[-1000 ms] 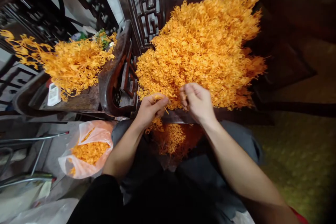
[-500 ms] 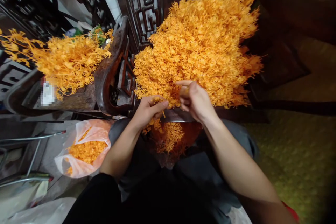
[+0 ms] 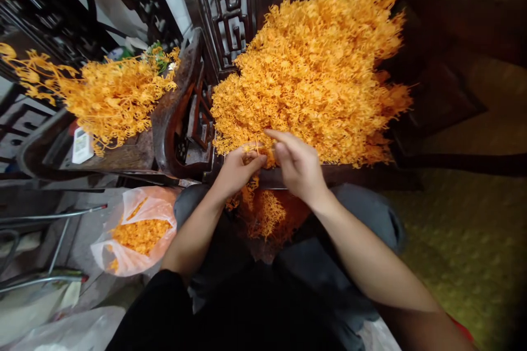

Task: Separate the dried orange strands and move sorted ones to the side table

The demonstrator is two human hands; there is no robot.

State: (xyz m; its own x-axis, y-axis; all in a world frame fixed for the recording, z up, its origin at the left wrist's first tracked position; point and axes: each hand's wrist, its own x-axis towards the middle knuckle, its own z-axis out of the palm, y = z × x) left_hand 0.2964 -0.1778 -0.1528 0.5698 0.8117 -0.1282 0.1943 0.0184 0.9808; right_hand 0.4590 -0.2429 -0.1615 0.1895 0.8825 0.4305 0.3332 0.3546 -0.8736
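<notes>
My left hand [image 3: 242,170] is closed, thumb against forefinger, on a thin orange plastic sprig [image 3: 252,184] that shows above and below the fingers. Just to the right, my right hand [image 3: 298,164] faces it with forefinger reaching forward and thumb bent close beside it. A bit of orange shows by those fingertips, too small and blurred to name. Both hands are at the front edge of a big heap of orange plastic sprigs [image 3: 313,71] on a dark wooden seat. Below, between the knees, more orange sprigs [image 3: 269,214] lie in shadow.
A carved wooden armrest [image 3: 168,137] stands left of the heap. Beyond it are another orange bunch [image 3: 119,98] and a white remote control [image 3: 83,145]. On the floor, a pinkish plastic bag [image 3: 160,203] holds small orange pieces, near a metal-tube frame [image 3: 57,247].
My right hand has turned and come nearer to the left, its thumb now raised beside the forefinger. The left hand has barely moved and keeps its sprig. The view has shifted slightly.
</notes>
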